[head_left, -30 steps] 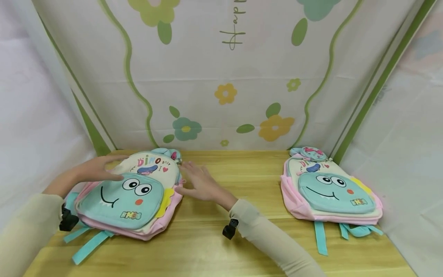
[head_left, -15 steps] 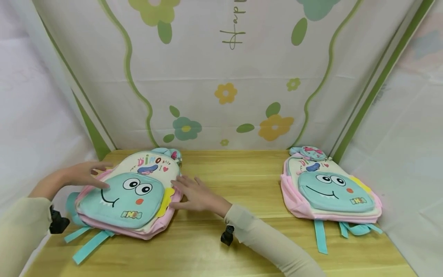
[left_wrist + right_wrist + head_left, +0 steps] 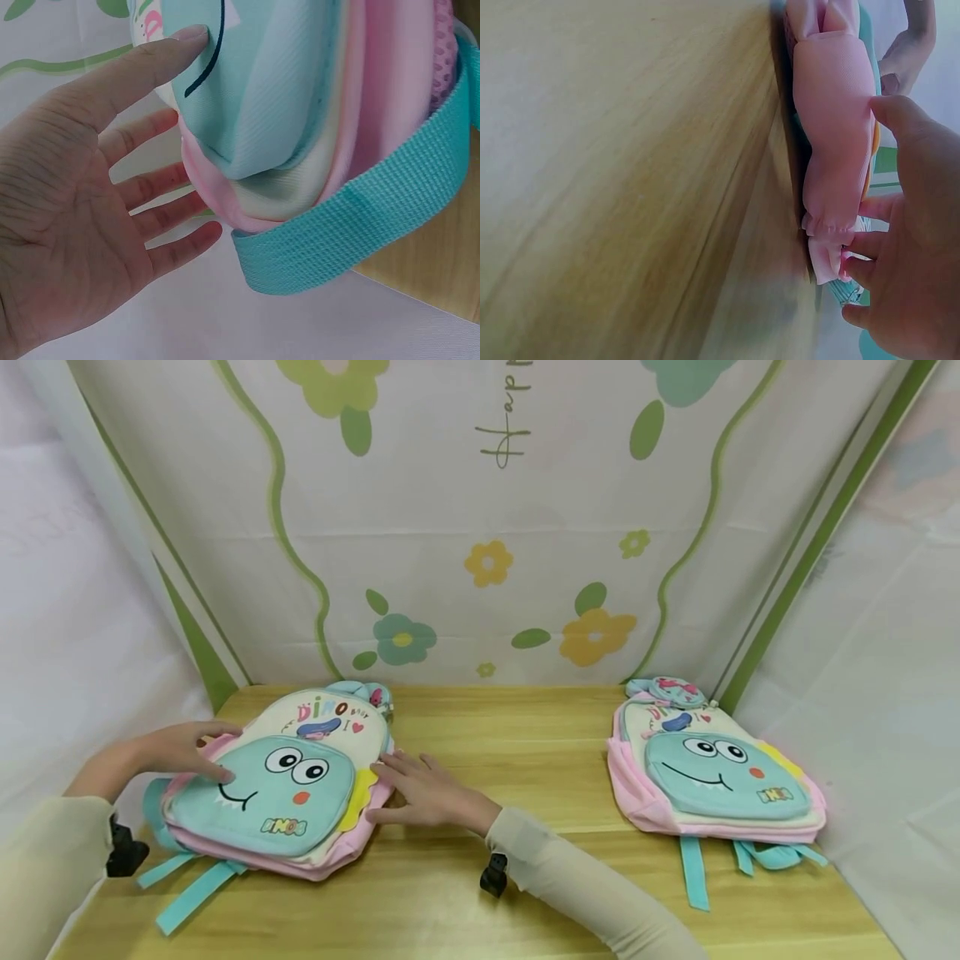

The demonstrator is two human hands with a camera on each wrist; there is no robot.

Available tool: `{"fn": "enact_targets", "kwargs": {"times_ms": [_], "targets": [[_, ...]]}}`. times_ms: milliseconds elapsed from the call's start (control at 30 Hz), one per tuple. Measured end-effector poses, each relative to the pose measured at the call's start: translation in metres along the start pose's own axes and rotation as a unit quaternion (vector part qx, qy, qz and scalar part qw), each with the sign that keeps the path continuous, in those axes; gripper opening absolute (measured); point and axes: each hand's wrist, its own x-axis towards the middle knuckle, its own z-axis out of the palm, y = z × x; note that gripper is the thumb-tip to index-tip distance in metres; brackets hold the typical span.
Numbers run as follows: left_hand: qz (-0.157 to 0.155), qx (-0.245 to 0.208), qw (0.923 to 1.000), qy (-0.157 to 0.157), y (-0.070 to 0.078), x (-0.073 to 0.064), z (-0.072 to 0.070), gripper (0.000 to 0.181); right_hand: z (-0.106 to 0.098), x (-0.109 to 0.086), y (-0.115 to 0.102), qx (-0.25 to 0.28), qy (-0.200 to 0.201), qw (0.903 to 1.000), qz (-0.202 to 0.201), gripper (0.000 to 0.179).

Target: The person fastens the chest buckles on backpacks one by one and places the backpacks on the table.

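Observation:
A child's dinosaur backpack point(image 3: 300, 793) lies face up at the left of the table, with a teal front pocket and pink sides. At its left side is my left hand point(image 3: 168, 752), its thumb over the front pocket. In the left wrist view the fingers point(image 3: 169, 180) spread nearly straight along the bag's pink edge, with a teal strap point(image 3: 337, 225) below them. My right hand point(image 3: 431, 793) is at the opposite side by the yellow trim. The right wrist view has its thumb and fingertips right at the pink side panel point(image 3: 832, 112).
A matching backpack point(image 3: 727, 777) lies face up at the right end of the wooden table point(image 3: 510, 877), its straps hanging toward the front. Behind stands a white cloth backdrop point(image 3: 450, 502) printed with flowers. White cloth also hangs at both sides.
Both hands have come down and nearer to the left backpack's sides; the left hand has moved leftward from above the bag. Neither backpack has visibly moved.

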Motion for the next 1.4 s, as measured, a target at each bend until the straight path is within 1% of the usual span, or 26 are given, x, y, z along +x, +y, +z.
{"fn": "enact_targets", "kwargs": {"times_ms": [333, 500, 667, 767, 933, 1133, 1400], "targets": [[-0.016, -0.012, 0.9998, -0.006, -0.004, 0.002, 0.009, 0.085, 0.002, 0.000, 0.008, 0.000, -0.002, 1.0000, -0.003, 0.086], [-0.002, -0.009, 1.0000, 0.000, 0.001, 0.003, 0.010, 0.083, -0.001, -0.003, 0.018, 0.005, -0.006, 0.9999, -0.006, 0.086], [0.009, -0.013, 0.9999, -0.002, 0.012, 0.006, 0.012, 0.083, -0.010, -0.009, 0.031, 0.006, -0.009, 0.9999, -0.008, 0.085], [0.015, -0.028, 0.9995, -0.006, 0.019, 0.008, 0.015, 0.083, -0.016, -0.016, 0.039, 0.003, -0.010, 0.9999, -0.012, 0.085], [0.034, -0.060, 0.9976, -0.007, 0.032, 0.013, 0.022, 0.082, -0.027, -0.032, 0.057, 0.008, -0.012, 0.9998, -0.016, 0.086], [0.063, -0.075, 0.9952, 0.005, 0.051, 0.024, 0.031, 0.082, -0.035, -0.053, 0.081, 0.013, -0.007, 0.9999, 0.003, 0.087], [0.088, -0.105, 0.9906, 0.001, 0.074, 0.040, 0.046, 0.082, -0.042, -0.083, 0.109, 0.056, -0.001, 0.9981, 0.027, 0.082]]}}
